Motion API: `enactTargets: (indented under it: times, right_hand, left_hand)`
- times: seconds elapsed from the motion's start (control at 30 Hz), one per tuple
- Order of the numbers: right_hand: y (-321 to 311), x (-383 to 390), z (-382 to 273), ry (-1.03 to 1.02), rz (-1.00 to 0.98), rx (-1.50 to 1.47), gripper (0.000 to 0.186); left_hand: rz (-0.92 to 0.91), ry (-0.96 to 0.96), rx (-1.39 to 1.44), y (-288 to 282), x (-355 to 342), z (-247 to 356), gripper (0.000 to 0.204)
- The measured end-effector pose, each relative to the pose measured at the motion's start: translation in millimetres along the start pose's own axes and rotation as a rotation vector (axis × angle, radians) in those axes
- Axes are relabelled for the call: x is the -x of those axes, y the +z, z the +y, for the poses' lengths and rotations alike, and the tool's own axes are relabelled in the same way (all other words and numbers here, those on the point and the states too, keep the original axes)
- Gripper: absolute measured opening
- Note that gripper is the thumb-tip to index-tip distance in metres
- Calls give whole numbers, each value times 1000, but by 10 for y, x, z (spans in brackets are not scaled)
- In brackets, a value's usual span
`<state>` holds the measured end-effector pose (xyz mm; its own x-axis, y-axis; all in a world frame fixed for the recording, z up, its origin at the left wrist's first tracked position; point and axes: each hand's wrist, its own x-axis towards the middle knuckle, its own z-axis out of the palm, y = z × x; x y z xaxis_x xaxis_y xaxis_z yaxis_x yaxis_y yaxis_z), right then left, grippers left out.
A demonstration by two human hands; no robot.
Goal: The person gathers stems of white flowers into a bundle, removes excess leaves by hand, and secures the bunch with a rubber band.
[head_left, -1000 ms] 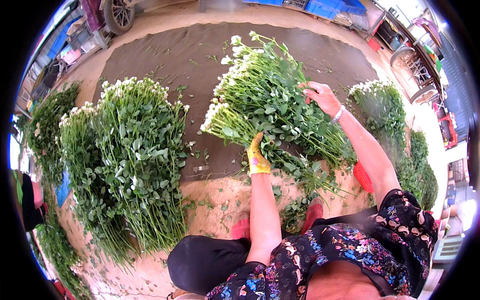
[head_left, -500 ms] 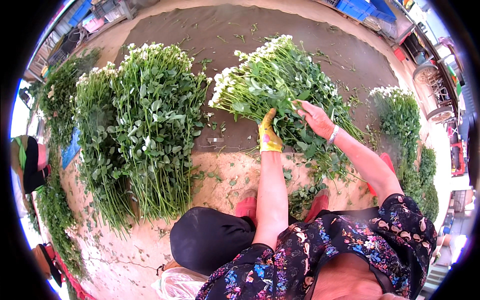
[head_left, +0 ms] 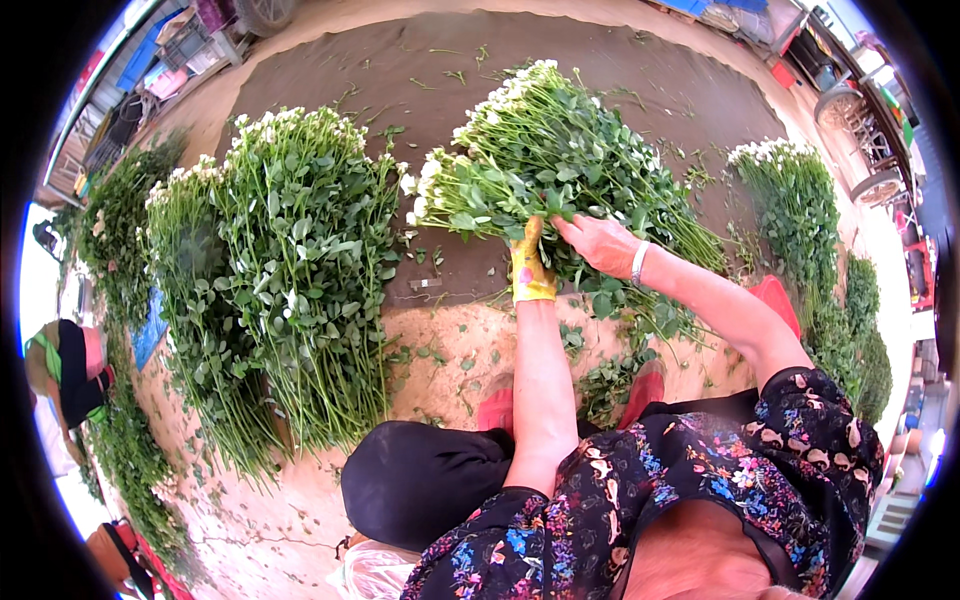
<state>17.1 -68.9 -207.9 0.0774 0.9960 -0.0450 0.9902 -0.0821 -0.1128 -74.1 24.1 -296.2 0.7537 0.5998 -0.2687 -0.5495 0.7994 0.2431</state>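
Note:
My left hand, in a yellow glove, is closed round a bunch of white-flowered stems, its thumb on top. The blooms point left, and the glove's fingers are hidden beneath the leaves. Bare and with a light band at the wrist, my right hand reaches in just right of the glove. Its fingertips press on leafy stems by my left thumb; exactly what they pinch is partly hidden. Behind and right of both hands lies a larger heap of the same flower stems, cut ends toward the lower right.
Two tall piles of white flowers lie to my left, another flower pile to my right. A dark sheet spreads beneath, littered with leaves. A red object sits beyond my right forearm. Another person is at the far left.
My right hand has moved left and slightly down along the stems, up to the gloved thumb. The held bunch has shifted a little left, and the view has turned slightly.

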Motion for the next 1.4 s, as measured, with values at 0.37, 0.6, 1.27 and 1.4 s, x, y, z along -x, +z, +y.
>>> enactTargets:
  times: [0.37,0.6,1.27,1.4]
  right_hand:
    - [-61,60,-103,20,-127,-26,51]
    - [-660,75,115,234,-74,-735,75]
    - [-894,542,63,424,147,-1415,50]
    - [-910,61,24,569,240,-416,56]
  left_hand:
    - [-78,11,60,-156,-41,-16,32]
    - [-430,138,110,461,112,193,64]
    - [-492,-8,-247,1061,100,103,79]
    - [-350,28,3,1079,215,222,80]
